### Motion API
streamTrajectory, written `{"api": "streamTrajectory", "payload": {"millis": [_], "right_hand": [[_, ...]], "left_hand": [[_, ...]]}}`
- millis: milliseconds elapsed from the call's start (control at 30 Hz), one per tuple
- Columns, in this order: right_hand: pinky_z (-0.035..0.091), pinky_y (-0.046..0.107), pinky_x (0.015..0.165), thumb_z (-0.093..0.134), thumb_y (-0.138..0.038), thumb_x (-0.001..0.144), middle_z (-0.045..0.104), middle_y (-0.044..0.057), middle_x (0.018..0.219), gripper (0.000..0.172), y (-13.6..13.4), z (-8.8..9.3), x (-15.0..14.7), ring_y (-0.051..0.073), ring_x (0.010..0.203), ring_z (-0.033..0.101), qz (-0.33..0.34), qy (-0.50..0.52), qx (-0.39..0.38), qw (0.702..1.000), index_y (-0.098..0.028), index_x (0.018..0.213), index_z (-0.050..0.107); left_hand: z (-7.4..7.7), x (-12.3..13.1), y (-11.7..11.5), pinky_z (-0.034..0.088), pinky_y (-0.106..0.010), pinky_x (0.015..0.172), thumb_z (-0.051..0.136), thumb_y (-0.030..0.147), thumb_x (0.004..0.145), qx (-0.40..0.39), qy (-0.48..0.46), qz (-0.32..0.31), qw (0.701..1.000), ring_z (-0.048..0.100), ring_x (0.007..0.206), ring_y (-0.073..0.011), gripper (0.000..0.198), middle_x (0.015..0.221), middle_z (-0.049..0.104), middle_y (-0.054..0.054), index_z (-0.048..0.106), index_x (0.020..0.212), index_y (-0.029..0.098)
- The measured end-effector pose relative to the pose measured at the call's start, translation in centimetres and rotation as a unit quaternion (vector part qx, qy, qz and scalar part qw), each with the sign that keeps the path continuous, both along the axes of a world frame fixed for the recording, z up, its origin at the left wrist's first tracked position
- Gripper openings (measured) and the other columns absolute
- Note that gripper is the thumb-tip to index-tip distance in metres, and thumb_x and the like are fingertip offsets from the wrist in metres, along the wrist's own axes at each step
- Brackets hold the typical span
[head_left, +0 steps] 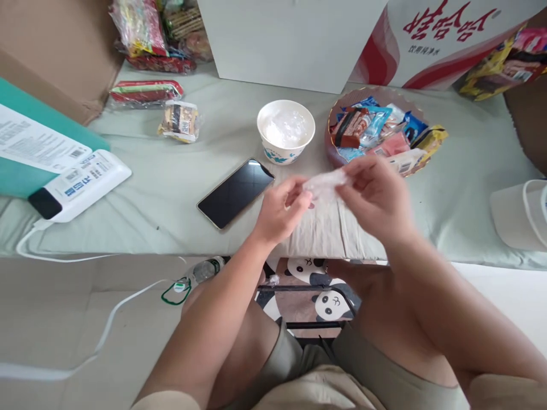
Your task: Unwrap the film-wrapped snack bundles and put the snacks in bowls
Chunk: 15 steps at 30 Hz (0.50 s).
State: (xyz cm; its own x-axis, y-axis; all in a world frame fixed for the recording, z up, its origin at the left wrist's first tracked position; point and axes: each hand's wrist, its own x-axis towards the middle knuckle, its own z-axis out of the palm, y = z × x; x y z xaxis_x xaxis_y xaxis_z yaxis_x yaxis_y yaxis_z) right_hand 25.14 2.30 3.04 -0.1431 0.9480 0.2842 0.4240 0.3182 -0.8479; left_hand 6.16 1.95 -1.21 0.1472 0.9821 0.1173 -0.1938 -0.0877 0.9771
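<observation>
The left hand (280,210) and the right hand (378,196) are near the middle of the frame, over the front edge of the worktop (453,188). The fingers of each hand are closed, pinching a thin piece of clear plastic (327,183) between them. They hold it by its two ends, maybe to keep it stretched out. It is a bit blurry.

The paper bowl (285,152) stands upright just past the hands, likely so it is easy to reach. Crinkly clear plastic (284,128) sits inside it. To its right, a round see-through dish (332,139) is full of little wrapped snacks (387,128), maybe kept together so they don't slide about. A phone (236,193) lies flat beside the left hand, its screen dark. At the right edge is a white tub (508,216); I can't tell what it holds.
</observation>
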Motion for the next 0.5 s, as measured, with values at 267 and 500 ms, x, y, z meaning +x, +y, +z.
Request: {"api": "streamTrajectory", "payload": {"millis": [267, 500], "right_hand": [[0.035, 0.022, 0.061, 0.071, 0.01, 0.073, 0.06, -0.006, 0.07, 0.03, 13.4, 6.1, -7.0, 0.005, 0.062, 0.046, 0.067, -0.286, 0.02, 0.956, -0.019, 0.074, 0.065], [0.007, 0.019, 0.046, 0.076, 0.0, 0.071, 0.052, -0.011, 0.046, 0.033, 22.6, 0.4, -7.3, -0.01, 0.05, 0.042, 0.169, -0.265, -0.108, 0.943, -0.005, 0.044, 0.058]], "left_hand": [[0.4, -1.8, 1.8, 0.041, -0.025, 0.052, 0.062, 0.038, 0.095, 0.06, -0.024, 0.199, 0.978, 0.05, 0.052, -0.0104, 0.033, 0.056, 0.055, 0.003, 0.055, 0.068, 0.021], [0.5, -2.7, 2.3, 0.037, -0.027, 0.053, 0.06, 0.043, 0.098, 0.065, -0.025, 0.173, 0.982, 0.047, 0.053, -0.01, 0.04, 0.056, 0.053, 0.003, 0.053, 0.066, 0.021]]}}
